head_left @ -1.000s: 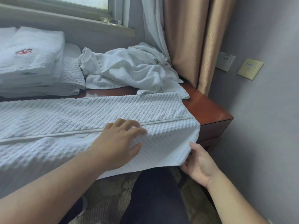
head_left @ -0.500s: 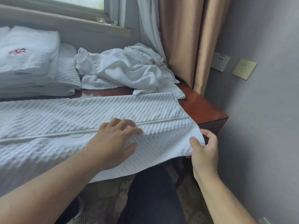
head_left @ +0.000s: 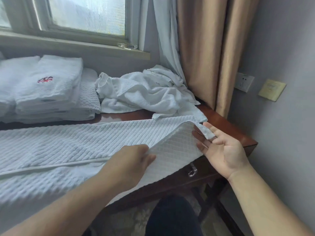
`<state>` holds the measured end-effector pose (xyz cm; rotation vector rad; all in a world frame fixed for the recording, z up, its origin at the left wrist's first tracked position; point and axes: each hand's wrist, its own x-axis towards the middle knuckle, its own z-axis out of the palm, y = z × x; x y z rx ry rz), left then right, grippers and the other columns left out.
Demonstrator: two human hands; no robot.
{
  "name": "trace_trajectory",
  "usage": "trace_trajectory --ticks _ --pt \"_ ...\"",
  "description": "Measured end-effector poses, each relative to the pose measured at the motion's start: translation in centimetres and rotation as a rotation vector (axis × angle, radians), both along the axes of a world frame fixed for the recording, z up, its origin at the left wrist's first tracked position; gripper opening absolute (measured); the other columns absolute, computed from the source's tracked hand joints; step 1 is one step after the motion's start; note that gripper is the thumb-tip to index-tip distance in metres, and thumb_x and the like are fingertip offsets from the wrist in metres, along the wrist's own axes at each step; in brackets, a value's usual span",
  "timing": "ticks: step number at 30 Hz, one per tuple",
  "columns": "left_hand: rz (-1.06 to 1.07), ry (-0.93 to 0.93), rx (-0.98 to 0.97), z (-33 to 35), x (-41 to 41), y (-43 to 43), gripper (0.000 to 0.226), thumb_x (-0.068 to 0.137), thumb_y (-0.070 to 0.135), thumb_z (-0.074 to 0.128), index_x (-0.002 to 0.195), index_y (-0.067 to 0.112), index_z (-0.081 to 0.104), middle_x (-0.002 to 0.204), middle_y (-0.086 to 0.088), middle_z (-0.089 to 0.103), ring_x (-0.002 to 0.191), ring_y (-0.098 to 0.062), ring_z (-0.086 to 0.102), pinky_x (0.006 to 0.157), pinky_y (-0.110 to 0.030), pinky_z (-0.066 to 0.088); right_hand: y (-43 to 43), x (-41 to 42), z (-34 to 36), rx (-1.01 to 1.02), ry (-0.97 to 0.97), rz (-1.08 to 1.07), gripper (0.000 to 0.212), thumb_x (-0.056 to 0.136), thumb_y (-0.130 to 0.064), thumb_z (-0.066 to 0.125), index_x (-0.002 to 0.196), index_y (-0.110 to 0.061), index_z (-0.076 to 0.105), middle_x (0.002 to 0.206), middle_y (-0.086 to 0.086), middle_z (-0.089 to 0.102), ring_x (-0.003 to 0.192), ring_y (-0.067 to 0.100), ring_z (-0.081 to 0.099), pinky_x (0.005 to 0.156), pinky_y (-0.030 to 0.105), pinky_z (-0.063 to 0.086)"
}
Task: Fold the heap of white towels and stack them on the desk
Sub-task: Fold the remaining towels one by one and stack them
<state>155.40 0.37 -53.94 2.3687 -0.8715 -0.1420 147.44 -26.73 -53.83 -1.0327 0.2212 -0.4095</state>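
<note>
The left hand (head_left: 129, 165) pinches the ribbed towel's (head_left: 68, 147) lifted flap at the bench's (head_left: 230, 130) front edge. The right hand (head_left: 223, 150), palm up with fingers straight, carries its end near the bench's right corner. The heap (head_left: 146, 92) and folded stack (head_left: 49, 89) lie at the bench's back.

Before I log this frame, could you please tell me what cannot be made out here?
Head view:
- ribbed towel: its left end is cut off by the frame edge.
- left hand: fingertips hidden by the towel flap it grips.
- heap of towels: count unclear, they are tangled.
- folded stack: left part cut off by the edge; red emblem too small to read.
</note>
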Motion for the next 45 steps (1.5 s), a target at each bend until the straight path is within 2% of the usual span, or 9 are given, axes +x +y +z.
trace_trajectory --ticks 5,10,13,17,21,26,32,38,45 --pt "0.046 -0.056 0.045 1.1 2.6 -0.1 0.044 0.104 0.046 0.042 0.069 0.02 0.042 0.063 0.005 0.049 0.056 -0.013 0.045 0.054 -0.032 0.036 0.4 1.6 0.8 -1.001 0.471 -0.282 0.018 0.098 -0.018 0.054 0.106 -0.022 0.07 0.086 -0.005 0.075 0.078 0.017 0.073 0.058 0.036 0.058" --pt "0.035 -0.311 0.195 3.0 5.8 -0.8 0.041 0.104 0.047 0.041 0.072 0.021 0.045 0.067 0.005 0.052 0.059 -0.011 0.049 0.051 -0.03 0.033 -1.0 3.1 1.5 -1.755 0.832 -0.543 0.042 0.102 -0.055 0.034 0.107 -0.031 0.069 0.111 0.001 0.051 0.11 0.03 0.044 0.093 0.045 0.038" --pt "-0.051 -0.499 0.283 4.3 7.7 -1.4 0.037 0.104 0.049 0.041 0.074 0.028 0.043 0.067 0.009 0.047 0.057 -0.009 0.047 0.048 -0.028 0.031 -1.7 5.0 2.1 -1.636 0.514 -0.438 0.032 0.102 -0.036 0.051 0.122 -0.02 0.071 0.13 0.003 0.063 0.122 0.028 0.053 0.097 0.036 0.038" --pt "-0.133 -0.616 0.366 5.5 10.6 -2.8 0.03 0.104 0.048 0.042 0.087 0.03 0.058 0.063 0.011 0.039 0.053 -0.005 0.037 0.046 -0.026 0.025 -2.6 7.3 2.0 -1.553 0.369 -0.42 0.034 0.101 -0.045 0.051 0.106 -0.02 0.072 0.087 -0.004 0.072 0.082 0.02 0.062 0.059 0.028 0.04" --pt "-0.2 -0.64 0.457 5.7 13.6 -4.2 0.029 0.104 0.049 0.039 0.102 0.031 0.062 0.064 0.013 0.035 0.064 -0.019 0.045 0.058 -0.029 0.036 -4.3 9.6 1.8 -1.497 0.47 -0.489 0.042 0.1 -0.046 0.045 0.076 -0.016 0.059 0.066 -0.002 0.059 0.063 0.016 0.051 0.051 0.028 0.034" --pt "-0.267 -0.526 0.482 4.4 16.9 -5.5 0.037 0.102 0.051 0.044 0.07 0.033 0.039 0.066 0.013 0.043 0.06 -0.008 0.042 0.06 -0.03 0.038 -6.0 11.9 1.4 -1.57 0.649 -0.456 0.035 0.099 -0.044 0.051 0.076 -0.019 0.062 0.07 -0.002 0.061 0.065 0.015 0.053 0.054 0.03 0.04" --pt "-0.289 -0.538 0.426 0.7 17.9 -5.3 0.027 0.101 0.056 0.035 0.099 0.032 0.047 0.094 0.009 0.06 0.082 -0.02 0.056 0.058 -0.032 0.031 -4.0 12.5 -0.1 -1.673 0.767 -0.501 0.025 0.089 -0.039 0.07 0.106 -0.024 0.06 0.109 0.007 0.058 0.102 0.031 0.055 0.087 0.045 0.043" --pt "-0.082 -0.432 0.278 0.2 17.3 -0.8 0.04 0.095 0.061 0.03 0.124 0.038 0.046 0.121 0.016 0.059 0.103 -0.013 0.058 0.073 -0.029 0.039 0.1 12.2 -0.3 -1.824 0.366 -0.622 0.02 0.08 -0.027 0.079 0.092 -0.019 0.065 0.094 0.003 0.055 0.095 0.03 0.054 0.082 0.04 0.028" --pt "0.277 -0.286 0.249 0.1 13.8 12.8 0.058 0.09 0.063 0.035 0.142 0.039 0.043 0.139 0.015 0.05 0.131 -0.011 0.04 0.108 -0.037 0.033 12.5 13.0 -1.0 -1.707 -0.028 -0.126 0.011 0.082 -0.028 0.078 0.085 -0.025 0.068 0.088 -0.01 0.058 0.09 0.016 0.056 0.083 0.038 0.043"
